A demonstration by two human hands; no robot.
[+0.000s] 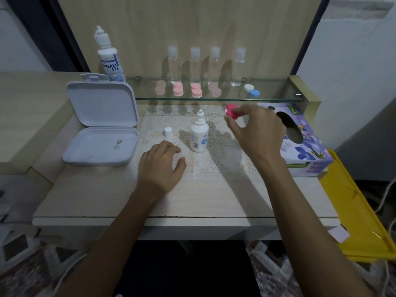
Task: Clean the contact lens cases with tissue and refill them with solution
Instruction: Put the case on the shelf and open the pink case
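Dim, cool indoor light falls from above on the desk; soft hand shadows spread across the lace mat; the glass shelf reflects faintly; edges bow and blur with wide-angle distortion.

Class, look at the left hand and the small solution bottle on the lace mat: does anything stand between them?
Nothing visible does. The left hand rests on the mat, with bare lace between it and the small solution bottle. The bottle's white cap stands off to the side, behind the hand.
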